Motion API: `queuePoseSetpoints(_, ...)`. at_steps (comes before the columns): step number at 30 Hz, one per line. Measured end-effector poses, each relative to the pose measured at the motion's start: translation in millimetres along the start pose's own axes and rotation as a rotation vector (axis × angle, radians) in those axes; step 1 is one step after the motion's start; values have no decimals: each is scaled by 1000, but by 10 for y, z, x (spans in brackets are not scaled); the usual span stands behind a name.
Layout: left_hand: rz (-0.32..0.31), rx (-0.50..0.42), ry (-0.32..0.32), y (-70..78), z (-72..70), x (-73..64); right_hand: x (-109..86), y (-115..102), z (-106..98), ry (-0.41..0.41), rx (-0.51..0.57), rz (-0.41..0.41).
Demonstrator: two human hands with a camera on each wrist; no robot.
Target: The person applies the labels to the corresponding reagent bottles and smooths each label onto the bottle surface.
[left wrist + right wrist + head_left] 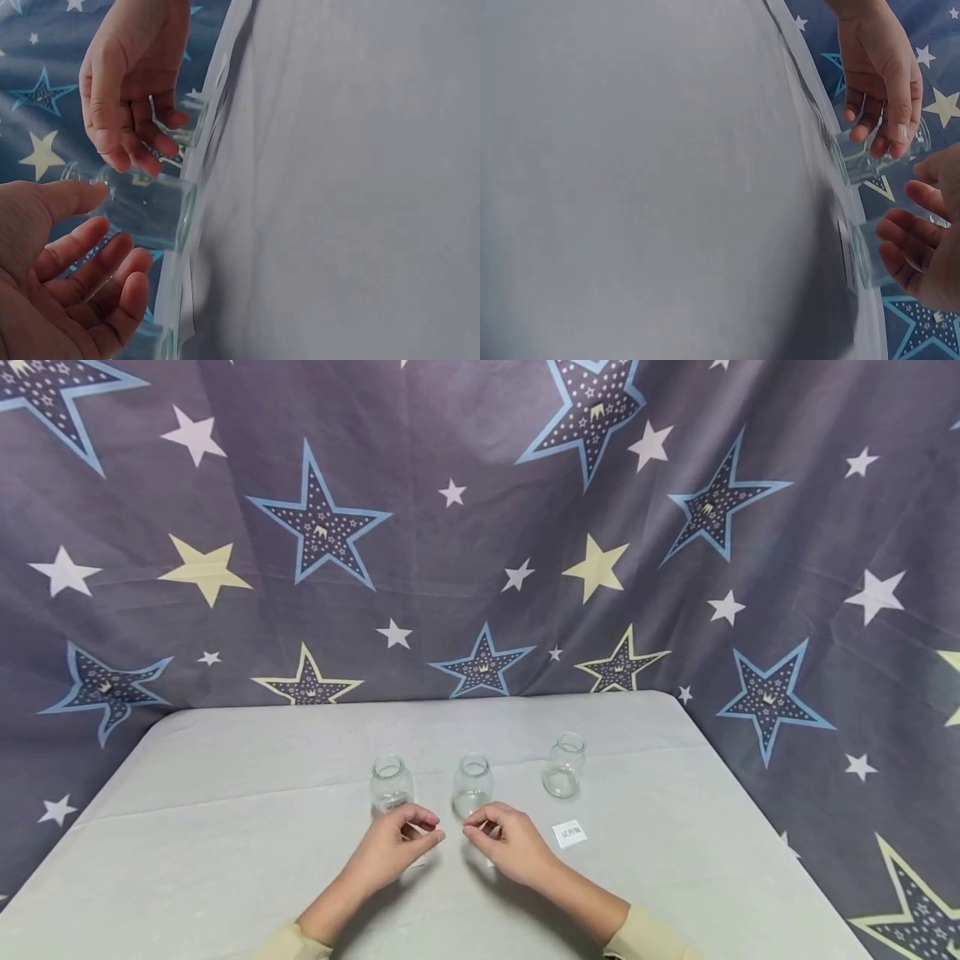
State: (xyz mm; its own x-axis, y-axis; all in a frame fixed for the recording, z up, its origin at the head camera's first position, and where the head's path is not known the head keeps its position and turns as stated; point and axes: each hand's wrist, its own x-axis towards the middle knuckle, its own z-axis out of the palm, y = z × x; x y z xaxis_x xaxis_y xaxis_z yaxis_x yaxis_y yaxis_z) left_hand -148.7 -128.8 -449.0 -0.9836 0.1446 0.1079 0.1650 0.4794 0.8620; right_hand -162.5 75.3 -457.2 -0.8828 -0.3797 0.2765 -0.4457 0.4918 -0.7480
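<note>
Three clear glass jars stand upright and lidless in a row: a left jar (391, 783), a middle jar (472, 785) and a right jar (564, 768). My left hand (393, 845) hovers just in front of the left jar, fingers loosely bent. In front of the middle jar is my right hand (513, 843), its thumb and fingers likewise loosely curved. Both wrist views show nothing held between the fingers. A white card (569, 833) with dark writing lies before the right jar. Slivers of white card show beneath each hand, mostly hidden.
A pale cloth with creases covers the table (225, 852). Behind it and along its sides hangs a dark curtain (420, 552) printed with stars. The right jar stands somewhat apart from the other two.
</note>
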Motion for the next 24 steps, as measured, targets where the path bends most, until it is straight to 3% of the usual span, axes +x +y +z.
queuePoseSetpoints(11,32,61,-60,78,118,39,-32,149,-215,-39,-65,41)
queuePoseSetpoints(24,42,78,-117,93,242,98,-88,241,-292,-117,-124,48)
